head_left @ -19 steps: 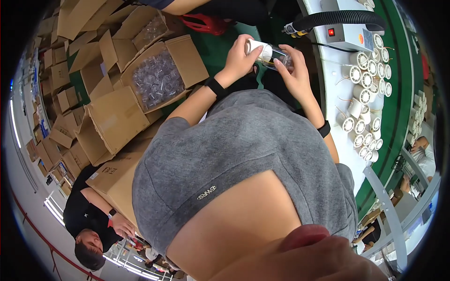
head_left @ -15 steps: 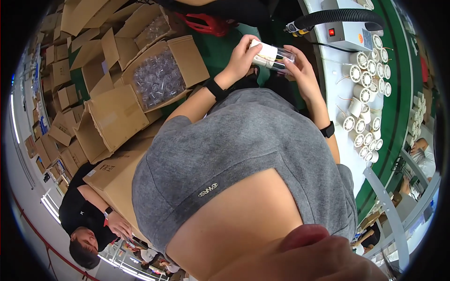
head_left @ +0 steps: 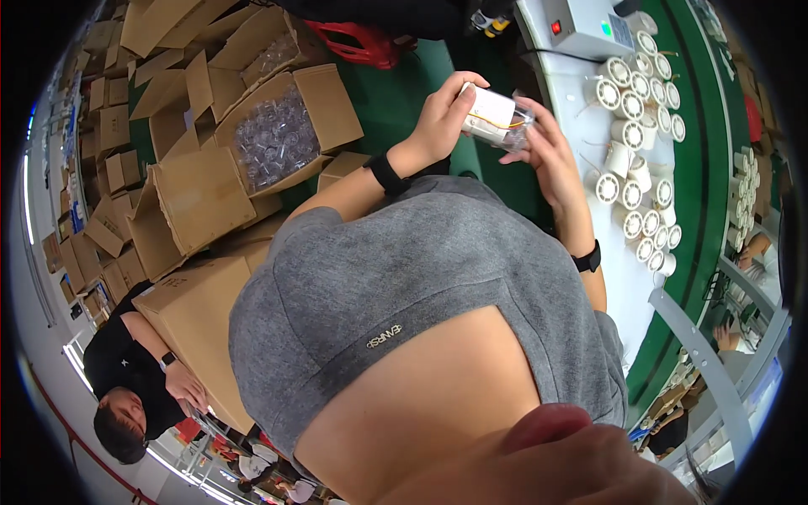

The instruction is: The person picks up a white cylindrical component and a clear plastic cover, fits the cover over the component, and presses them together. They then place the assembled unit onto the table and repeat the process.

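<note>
A white cylindrical part (head_left: 490, 108) with a thin orange-yellow wire along its side is gripped by my left hand (head_left: 444, 118), the thumb lying on top. My right hand (head_left: 551, 156) has its fingers round a clear plastic cover (head_left: 521, 135) at the wire end of the white part. Cover and part meet between my hands; how far one sits inside the other I cannot tell. Both hands are held in front of my body, above the green floor.
To the right, a white table (head_left: 581, 139) bears several white slotted cylinders (head_left: 629, 135) and a grey box with a red switch (head_left: 585, 29). Open cartons (head_left: 206, 202) with clear plastic covers (head_left: 278, 139) stand at left. A co-worker (head_left: 126, 370) is at lower left.
The white part shows more of its side now. My hands have shifted slightly down and right. The view has moved, so the black hose over the table has left the picture.
</note>
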Demonstrator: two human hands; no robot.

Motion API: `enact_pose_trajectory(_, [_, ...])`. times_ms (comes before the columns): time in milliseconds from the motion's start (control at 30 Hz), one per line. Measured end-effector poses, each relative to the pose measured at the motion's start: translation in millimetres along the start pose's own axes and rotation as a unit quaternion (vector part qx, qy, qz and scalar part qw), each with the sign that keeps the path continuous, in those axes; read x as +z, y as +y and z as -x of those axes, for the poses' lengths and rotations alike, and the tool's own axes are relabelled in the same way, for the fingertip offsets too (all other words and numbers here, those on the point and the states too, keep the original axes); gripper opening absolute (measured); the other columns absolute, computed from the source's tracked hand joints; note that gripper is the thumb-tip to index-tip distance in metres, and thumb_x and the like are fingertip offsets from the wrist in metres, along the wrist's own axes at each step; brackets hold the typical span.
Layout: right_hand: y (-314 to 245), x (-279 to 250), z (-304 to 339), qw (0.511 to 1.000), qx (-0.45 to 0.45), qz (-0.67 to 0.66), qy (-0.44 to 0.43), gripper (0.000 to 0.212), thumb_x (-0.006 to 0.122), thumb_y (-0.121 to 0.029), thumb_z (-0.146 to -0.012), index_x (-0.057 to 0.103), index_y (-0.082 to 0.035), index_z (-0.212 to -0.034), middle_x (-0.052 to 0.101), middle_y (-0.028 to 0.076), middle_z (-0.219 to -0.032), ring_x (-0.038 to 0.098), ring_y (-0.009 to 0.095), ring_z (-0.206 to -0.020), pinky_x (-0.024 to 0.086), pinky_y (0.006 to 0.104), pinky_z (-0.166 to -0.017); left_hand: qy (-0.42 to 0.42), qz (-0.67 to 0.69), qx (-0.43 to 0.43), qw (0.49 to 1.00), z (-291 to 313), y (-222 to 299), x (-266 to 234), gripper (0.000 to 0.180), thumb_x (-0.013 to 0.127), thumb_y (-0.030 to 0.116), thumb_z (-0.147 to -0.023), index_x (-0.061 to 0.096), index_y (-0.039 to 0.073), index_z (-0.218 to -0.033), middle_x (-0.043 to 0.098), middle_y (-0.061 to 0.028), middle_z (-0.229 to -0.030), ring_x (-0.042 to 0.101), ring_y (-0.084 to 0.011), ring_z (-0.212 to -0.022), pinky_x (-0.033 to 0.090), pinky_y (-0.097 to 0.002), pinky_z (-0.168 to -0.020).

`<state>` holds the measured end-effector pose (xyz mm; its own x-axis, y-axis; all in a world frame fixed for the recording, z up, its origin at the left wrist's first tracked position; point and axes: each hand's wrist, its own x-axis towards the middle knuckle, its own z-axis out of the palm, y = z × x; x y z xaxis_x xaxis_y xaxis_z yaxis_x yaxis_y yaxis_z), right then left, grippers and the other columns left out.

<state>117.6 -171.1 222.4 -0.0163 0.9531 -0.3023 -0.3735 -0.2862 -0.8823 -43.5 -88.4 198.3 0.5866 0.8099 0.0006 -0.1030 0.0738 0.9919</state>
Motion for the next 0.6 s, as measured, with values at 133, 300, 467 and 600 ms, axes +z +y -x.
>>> enact_pose_trajectory(133, [0,-22,35,0.995,0.029,-0.075,-0.062,0.044,0.042,-0.021,-0.082,0.032,-0.001,-0.12,0.044,0.013,-0.112,0.05,0.02,-0.093,0.048,0.0291,-0.068,-0.001,0.004,0.021,1.0,23,-2,30,0.025,0.034,0.025,-0.087,0.045,0.006,-0.098,0.052,-0.0044,-0.074,0.048,-0.0075,-0.059,0.038,-0.0191,-0.048])
enact_pose_trajectory(300, [-5,-25,74,0.998,-0.014,0.011,-0.056,0.047,0.046,-0.018,-0.08,0.031,-0.001,-0.121,0.044,0.014,-0.111,0.05,0.02,-0.093,0.047,0.0284,-0.067,0.004,-0.11,0.188,0.976,41,-6,61,0.028,0.031,0.025,-0.087,0.045,0.003,-0.099,0.053,-0.0064,-0.076,0.051,-0.0106,-0.063,0.041,-0.0213,-0.053])
enact_pose_trajectory(467, [0,-22,99,0.98,-0.135,0.13,-0.061,0.051,0.051,-0.014,-0.077,0.03,-0.001,-0.121,0.044,0.014,-0.11,0.049,0.019,-0.093,0.047,0.028,-0.067,0.001,-0.091,0.173,0.981,54,-3,85,0.034,0.027,0.03,-0.088,0.045,0.004,-0.101,0.054,-0.0069,-0.078,0.052,-0.0117,-0.066,0.041,-0.0223,-0.056])
enact_pose_trajectory(600, [-2,-26,111,0.985,-0.133,0.098,-0.047,0.053,0.054,-0.011,-0.074,0.031,-0.001,-0.121,0.044,0.014,-0.11,0.049,0.018,-0.093,0.047,0.0279,-0.067,-0.029,-0.073,0.104,0.991,63,17,101,0.043,0.022,0.037,-0.088,0.044,0.004,-0.104,0.054,-0.0073,-0.08,0.052,-0.0127,-0.07,0.041,-0.0234,-0.061])
